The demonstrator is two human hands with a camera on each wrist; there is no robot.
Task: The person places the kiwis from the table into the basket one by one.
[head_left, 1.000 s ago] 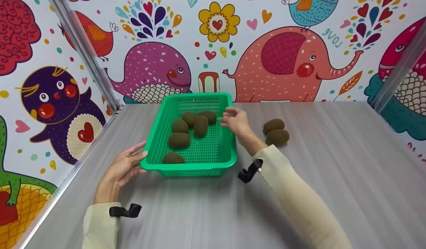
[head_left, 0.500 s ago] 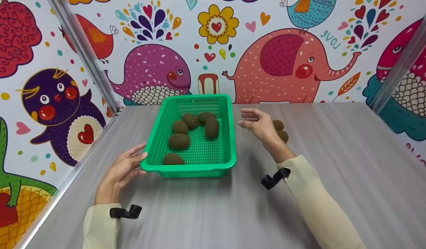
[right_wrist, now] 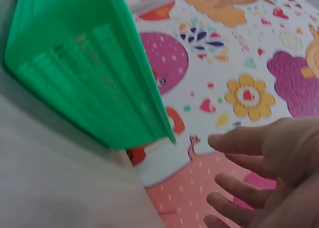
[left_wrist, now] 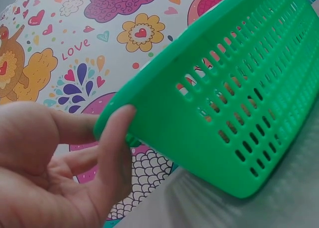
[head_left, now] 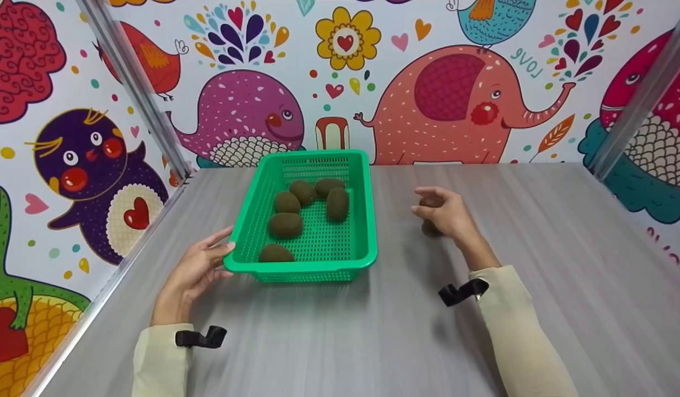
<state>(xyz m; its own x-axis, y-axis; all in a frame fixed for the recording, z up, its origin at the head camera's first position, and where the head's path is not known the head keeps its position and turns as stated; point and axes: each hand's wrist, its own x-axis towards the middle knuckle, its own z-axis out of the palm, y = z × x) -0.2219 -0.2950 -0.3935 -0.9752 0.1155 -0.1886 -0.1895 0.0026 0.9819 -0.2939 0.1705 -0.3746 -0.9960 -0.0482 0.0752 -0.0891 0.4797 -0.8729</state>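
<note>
A green plastic basket (head_left: 367, 220) stands on the table with several brown kiwis (head_left: 286, 225) inside. My left hand (head_left: 193, 270) pinches the basket's near left corner; in the left wrist view the thumb (left_wrist: 117, 128) lies on the outer side of the rim. Right of the basket, my right hand (head_left: 450, 215) is over two kiwis (head_left: 431, 229) and partly hides them. Its fingers (right_wrist: 239, 188) look spread and loosely bent in the right wrist view, with no fruit seen between them.
The grey wood-grain table (head_left: 317, 342) ends at a back wall (head_left: 395, 110) printed with cartoon animals. Metal posts (head_left: 146, 88) stand at the back corners. The basket's far end is close to the wall.
My right hand has moved right, from the basket's right rim to the two kiwis. One kiwi in the basket has rolled right, towards the side wall. The left hand has stayed put.
</note>
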